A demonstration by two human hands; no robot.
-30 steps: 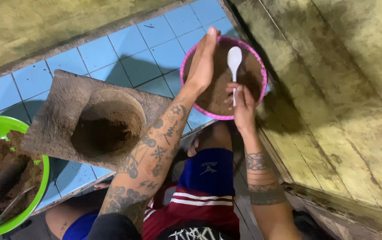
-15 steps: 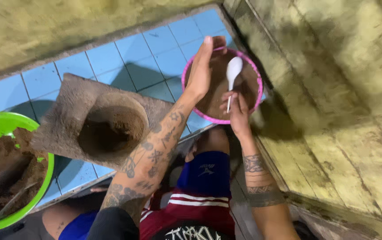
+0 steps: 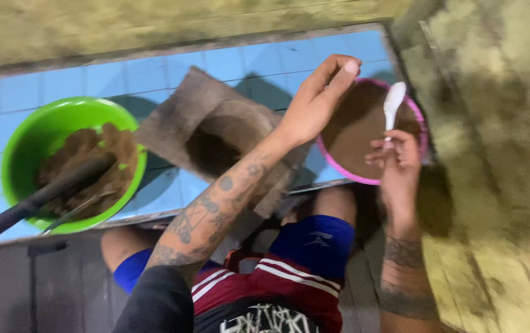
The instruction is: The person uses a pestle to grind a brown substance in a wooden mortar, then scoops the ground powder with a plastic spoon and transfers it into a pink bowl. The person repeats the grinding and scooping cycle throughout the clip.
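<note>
From the head camera, the left hand curls its fingers over the far rim of the pink bowl, which sits at the right end of the blue tiled ledge and holds brown paste. The right hand pinches the handle of a white spoon standing over the paste. Just left, beneath the left forearm, lies a stone mortar. Further left stands a green bowl of brown clumps with a dark handle across it.
</note>
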